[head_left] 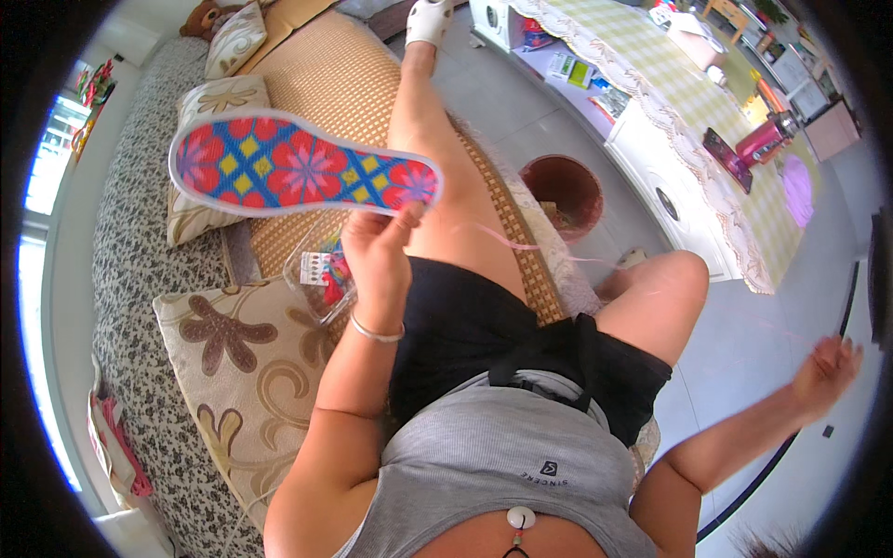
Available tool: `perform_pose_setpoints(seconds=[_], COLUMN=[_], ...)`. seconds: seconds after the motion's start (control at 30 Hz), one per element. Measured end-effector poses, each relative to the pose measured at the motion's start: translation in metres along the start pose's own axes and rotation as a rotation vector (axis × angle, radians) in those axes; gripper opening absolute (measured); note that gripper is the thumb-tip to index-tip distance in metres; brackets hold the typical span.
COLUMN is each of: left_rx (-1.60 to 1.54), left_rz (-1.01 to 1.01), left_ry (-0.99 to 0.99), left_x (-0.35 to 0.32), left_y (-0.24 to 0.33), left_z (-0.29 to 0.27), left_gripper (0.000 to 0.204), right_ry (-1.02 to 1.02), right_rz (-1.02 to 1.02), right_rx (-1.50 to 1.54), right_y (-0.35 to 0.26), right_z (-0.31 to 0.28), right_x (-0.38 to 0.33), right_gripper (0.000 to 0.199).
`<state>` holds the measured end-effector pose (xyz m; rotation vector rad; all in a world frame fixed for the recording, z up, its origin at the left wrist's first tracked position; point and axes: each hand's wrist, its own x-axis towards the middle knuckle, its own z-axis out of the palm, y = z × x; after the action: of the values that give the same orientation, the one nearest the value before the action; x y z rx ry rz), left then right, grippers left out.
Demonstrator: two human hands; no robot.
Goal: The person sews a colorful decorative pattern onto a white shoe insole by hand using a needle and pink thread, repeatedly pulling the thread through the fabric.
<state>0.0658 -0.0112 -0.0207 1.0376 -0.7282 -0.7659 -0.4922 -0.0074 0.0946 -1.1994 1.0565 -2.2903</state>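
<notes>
sofa (139,251), woven mat (326,93), perhaps four cushions (246,372)

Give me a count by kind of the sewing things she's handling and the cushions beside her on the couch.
Embroidered insole, held up in the left hand: 1
Pink thread, running from the insole toward the raised right hand: 1
Clear plastic box of coloured bits: 1
Patterned cushions: 3
Total: 6

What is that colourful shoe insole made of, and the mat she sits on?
The insole in the left hand looks like stitched cloth: tiny cross-stitch squares form matte red flowers with a white edge. The mat looks like woven straw or bamboo, tan with fine ribs.
</notes>
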Motion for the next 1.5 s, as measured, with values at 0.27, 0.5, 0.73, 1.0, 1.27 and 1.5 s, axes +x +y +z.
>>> perform_pose_setpoints(seconds=[0.27, 0.5, 0.73, 1.0, 1.27, 1.5], left_rx=[-0.165, -0.160, -0.176, -0.125, -0.127, -0.168], left_rz=[-0.283, -0.268, -0.228, -0.199, -0.229, -0.274], left_ry=[-0.187, -0.189, -0.211, -0.179, -0.221, -0.224], left_x=[-0.056, -0.066, -0.068, -0.071, -0.070, -0.071], left_y=[0.028, 0.034, 0.034, 0.035, 0.035, 0.035], left_z=[0.069, 0.070, 0.070, 0.071, 0.070, 0.072], left_gripper=[0.010, 0.015, 0.015, 0.013, 0.013, 0.012], right_ry=[-0.838, -0.909, -0.912, -0.906, -0.937, -0.946], right_rz=[-0.073, -0.342, -0.379, -0.367, -0.366, -0.369], right_rx=[-0.383, -0.410, -0.403, -0.438, -0.460, -0.488], right_y=[0.016, 0.017, 0.023, 0.021, 0.024, 0.023], right_z=[0.220, 0.238, 0.242, 0.243, 0.240, 0.239], right_x=[-0.188, -0.203, -0.209, -0.212, -0.211, -0.210], right_gripper=[0.010, 0.021, 0.019, 0.017, 0.018, 0.018])
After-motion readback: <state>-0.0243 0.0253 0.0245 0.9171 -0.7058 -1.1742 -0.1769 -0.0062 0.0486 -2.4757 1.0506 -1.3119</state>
